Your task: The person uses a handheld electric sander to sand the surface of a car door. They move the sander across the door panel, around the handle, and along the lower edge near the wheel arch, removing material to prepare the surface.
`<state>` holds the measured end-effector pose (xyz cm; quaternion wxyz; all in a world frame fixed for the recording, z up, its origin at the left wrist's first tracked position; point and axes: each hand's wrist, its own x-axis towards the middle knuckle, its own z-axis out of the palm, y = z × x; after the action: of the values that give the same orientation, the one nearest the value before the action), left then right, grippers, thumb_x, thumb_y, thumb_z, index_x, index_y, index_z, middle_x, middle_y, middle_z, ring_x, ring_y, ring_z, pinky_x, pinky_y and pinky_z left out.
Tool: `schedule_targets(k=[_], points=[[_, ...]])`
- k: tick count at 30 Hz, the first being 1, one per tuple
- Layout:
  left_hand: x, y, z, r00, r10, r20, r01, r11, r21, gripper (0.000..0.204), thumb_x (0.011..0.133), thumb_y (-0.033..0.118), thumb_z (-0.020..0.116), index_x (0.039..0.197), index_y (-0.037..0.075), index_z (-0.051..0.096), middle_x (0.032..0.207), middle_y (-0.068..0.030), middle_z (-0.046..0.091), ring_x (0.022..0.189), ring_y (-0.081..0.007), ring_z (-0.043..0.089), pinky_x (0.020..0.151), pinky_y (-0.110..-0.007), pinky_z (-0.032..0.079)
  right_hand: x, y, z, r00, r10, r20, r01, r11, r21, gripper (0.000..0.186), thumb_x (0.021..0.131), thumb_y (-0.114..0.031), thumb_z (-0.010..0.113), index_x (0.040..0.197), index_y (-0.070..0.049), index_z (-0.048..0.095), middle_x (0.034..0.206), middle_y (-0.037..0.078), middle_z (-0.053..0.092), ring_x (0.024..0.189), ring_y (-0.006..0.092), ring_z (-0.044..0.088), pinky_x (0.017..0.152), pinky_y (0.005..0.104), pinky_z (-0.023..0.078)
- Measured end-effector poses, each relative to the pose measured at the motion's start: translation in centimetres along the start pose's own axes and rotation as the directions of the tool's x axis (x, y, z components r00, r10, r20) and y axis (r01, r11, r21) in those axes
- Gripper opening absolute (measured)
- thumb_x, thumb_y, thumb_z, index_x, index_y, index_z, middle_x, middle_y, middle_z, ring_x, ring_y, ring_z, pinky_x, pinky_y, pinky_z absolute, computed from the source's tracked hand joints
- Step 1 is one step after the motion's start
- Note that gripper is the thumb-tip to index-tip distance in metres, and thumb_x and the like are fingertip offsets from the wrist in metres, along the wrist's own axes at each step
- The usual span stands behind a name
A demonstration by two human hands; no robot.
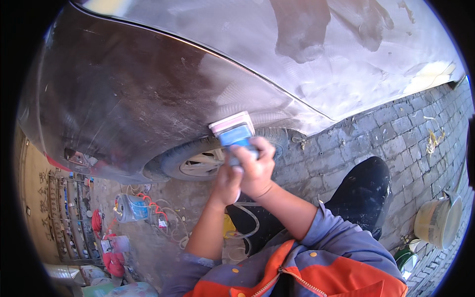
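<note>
Both my hands grip a sander (pixel 236 134) with a blue top and a square pale pad. Its pad is against the dusty car body panel (pixel 193 106), just above the wheel (pixel 203 163). My right hand (pixel 258 168) is closed around the tool's rear part, its fingers over the top. Beside it, my left hand (pixel 228 184) closes on the sander's back end, mostly hiding the grip there. A pale hose (pixel 255 225) hangs below my hands. Around the pad, the brown panel shows scuffed, whitish patches.
The adjoining grey panel (pixel 336 74) carries dark smears. At lower left stand a blue-and-white bucket (pixel 132 208) with coiled red and clear hoses, and metal shelving (pixel 71 213). A pale bucket (pixel 439 220) and green can (pixel 405 261) sit at right on brick paving (pixel 316 163).
</note>
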<state>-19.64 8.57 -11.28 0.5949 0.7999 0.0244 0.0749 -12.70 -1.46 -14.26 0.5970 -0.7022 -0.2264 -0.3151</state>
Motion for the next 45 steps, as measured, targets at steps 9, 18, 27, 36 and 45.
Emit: schedule_targets(k=[9,18,27,36,45], points=[[3.7,3.0,3.4,0.963,-0.268,0.019,0.246,0.909,0.337,0.087,0.097,0.073,0.062,0.127,-0.008,0.061,0.100,-0.0346,0.073,0.107,-0.0483,0.074,0.088,-0.049,0.056,-1.2,3.3,-0.5,0.938,0.219,-0.269,-0.221,0.975,0.023,0.057,0.074,-0.013,0.091,0.124,-0.015,0.064,0.125,0.020,0.051,0.115,0.0384,0.055,0.093,0.0473,0.051],[0.8,0.4,0.5,0.990,-0.144,0.012,0.139,0.974,0.180,0.086,0.101,0.071,0.059,0.138,-0.007,0.056,0.112,-0.0199,0.075,0.108,-0.0283,0.073,0.090,-0.042,0.055,-2.1,1.5,0.9,0.979,0.151,-0.138,-0.146,0.988,0.051,0.050,0.072,-0.018,0.088,0.119,-0.022,0.073,0.126,0.019,0.054,0.110,0.0386,0.061,0.084,0.0444,0.057],[0.5,1.1,-1.4,0.980,-0.199,0.030,0.189,0.962,0.197,0.088,0.099,0.072,0.061,0.136,-0.007,0.057,0.118,-0.0166,0.073,0.112,-0.0234,0.067,0.093,-0.041,0.054,-2.2,0.1,2.3,0.962,0.175,-0.210,-0.160,0.983,0.086,0.059,0.070,-0.013,0.092,0.123,-0.020,0.068,0.125,0.018,0.051,0.114,0.0387,0.056,0.091,0.0464,0.052],[-1.9,-0.2,-3.3,0.996,-0.074,-0.046,0.076,0.995,0.058,0.090,0.098,0.076,0.060,0.142,-0.003,0.056,0.129,-0.0143,0.069,0.119,-0.0236,0.064,0.101,-0.041,0.051,-2.4,-1.5,3.0,0.998,0.019,-0.057,-0.012,0.994,0.107,0.050,0.067,-0.023,0.087,0.116,-0.026,0.076,0.123,0.015,0.056,0.103,0.0360,0.063,0.080,0.0433,0.056],[-1.7,0.5,-3.9,0.994,-0.097,-0.053,0.099,0.995,0.026,0.087,0.099,0.073,0.060,0.134,-0.006,0.058,0.123,-0.0149,0.070,0.112,-0.0208,0.065,0.092,-0.039,0.053,-1.4,-2.8,3.1,0.994,0.057,-0.095,-0.048,0.995,0.093,0.051,0.072,-0.018,0.088,0.120,-0.021,0.074,0.126,0.017,0.053,0.106,0.0366,0.062,0.084,0.0419,0.057]])
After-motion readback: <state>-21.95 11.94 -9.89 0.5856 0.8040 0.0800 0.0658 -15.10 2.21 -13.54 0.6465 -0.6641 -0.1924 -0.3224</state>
